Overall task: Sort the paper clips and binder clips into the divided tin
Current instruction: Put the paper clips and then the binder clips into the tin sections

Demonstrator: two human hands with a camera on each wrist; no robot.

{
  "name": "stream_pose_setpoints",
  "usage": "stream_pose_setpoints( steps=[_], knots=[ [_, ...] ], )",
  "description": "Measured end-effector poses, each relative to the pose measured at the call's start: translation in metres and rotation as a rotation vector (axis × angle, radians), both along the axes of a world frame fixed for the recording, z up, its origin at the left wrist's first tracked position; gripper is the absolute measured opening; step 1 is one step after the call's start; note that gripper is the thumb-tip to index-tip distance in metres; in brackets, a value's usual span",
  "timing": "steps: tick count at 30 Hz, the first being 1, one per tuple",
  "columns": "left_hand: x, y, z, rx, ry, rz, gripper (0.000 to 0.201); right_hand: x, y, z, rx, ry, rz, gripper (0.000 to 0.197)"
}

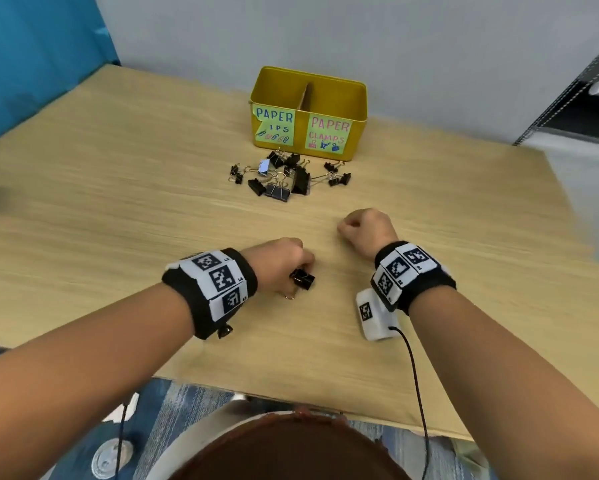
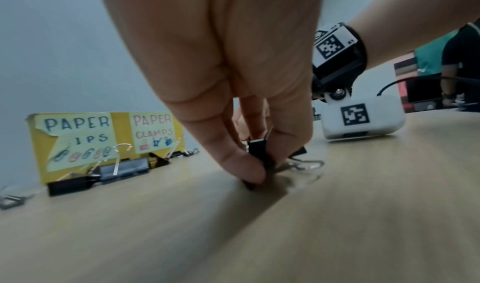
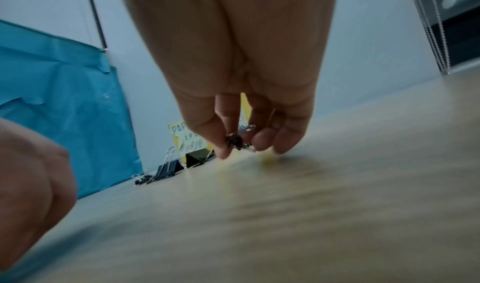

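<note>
A yellow divided tin (image 1: 356,109) stands at the back of the table, its left half labelled for paper clips and its right half for paper clamps. A pile of black binder clips (image 1: 284,178) lies just in front of it. Near the table's middle, my left hand (image 1: 284,261) pinches a black binder clip (image 1: 302,279) that rests on the wood; the left wrist view shows its fingertips (image 2: 249,170) on the clip (image 2: 258,152). My right hand (image 1: 363,226) is curled, and in the right wrist view it pinches a small black binder clip (image 3: 233,141) just above the table.
The wooden table (image 1: 118,202) ends at a front edge close to my body. A blue sheet (image 1: 31,57) hangs at the back left and a grey wall stands behind the tin. A window blind chain (image 1: 568,95) hangs at the far right.
</note>
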State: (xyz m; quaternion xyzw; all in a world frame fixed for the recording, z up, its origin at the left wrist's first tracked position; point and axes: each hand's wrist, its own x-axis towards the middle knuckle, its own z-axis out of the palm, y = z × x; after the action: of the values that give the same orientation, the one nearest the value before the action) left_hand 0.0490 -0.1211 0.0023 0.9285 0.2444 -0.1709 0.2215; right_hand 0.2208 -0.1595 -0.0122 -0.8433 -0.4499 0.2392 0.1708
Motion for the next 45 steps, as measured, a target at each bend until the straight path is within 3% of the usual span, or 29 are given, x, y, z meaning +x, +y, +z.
stream_pose_setpoints(
  steps=[5, 10, 14, 17, 24, 30, 35, 41, 43, 45],
  knots=[
    [0.008, 0.040, 0.004, -0.006, -0.045, 0.084, 0.040, 0.018, 0.047, 0.000, 0.198, 0.002, -0.242, 0.027],
    [0.015, 0.079, 0.005, -0.005, -0.143, 0.185, 0.040, 0.033, 0.091, 0.010, 0.057, 0.031, -0.320, 0.042],
    [0.019, 0.109, 0.007, -0.003, -0.165, 0.257, 0.036, 0.018, 0.118, 0.010, -0.088, -0.037, -0.216, 0.080],
    [0.021, 0.125, 0.008, -0.019, -0.187, 0.324, 0.038, 0.005, 0.123, 0.001, -0.196, -0.169, -0.037, 0.094],
    [0.030, 0.134, 0.004, -0.079, -0.114, 0.435, 0.085, 0.015, 0.125, -0.006, -0.293, -0.204, 0.121, 0.078],
    [0.035, 0.134, 0.002, -0.093, -0.094, 0.458, 0.078, 0.012, 0.118, -0.002, -0.059, -0.059, -0.014, 0.048],
    [0.037, 0.142, 0.006, -0.147, -0.109, 0.527, 0.104, 0.017, 0.113, 0.003, 0.067, 0.176, -0.175, 0.034],
    [0.042, 0.152, 0.005, -0.197, -0.062, 0.525, 0.044, 0.034, 0.106, 0.011, 0.189, 0.422, -0.369, 0.017],
    [0.043, 0.152, 0.004, -0.195, -0.055, 0.524, 0.047, 0.040, 0.104, 0.013, 0.221, 0.502, -0.420, 0.011],
    [0.044, 0.151, 0.004, -0.199, -0.054, 0.505, 0.073, 0.044, 0.104, 0.015, 0.223, 0.602, -0.479, 0.012]
  ],
)
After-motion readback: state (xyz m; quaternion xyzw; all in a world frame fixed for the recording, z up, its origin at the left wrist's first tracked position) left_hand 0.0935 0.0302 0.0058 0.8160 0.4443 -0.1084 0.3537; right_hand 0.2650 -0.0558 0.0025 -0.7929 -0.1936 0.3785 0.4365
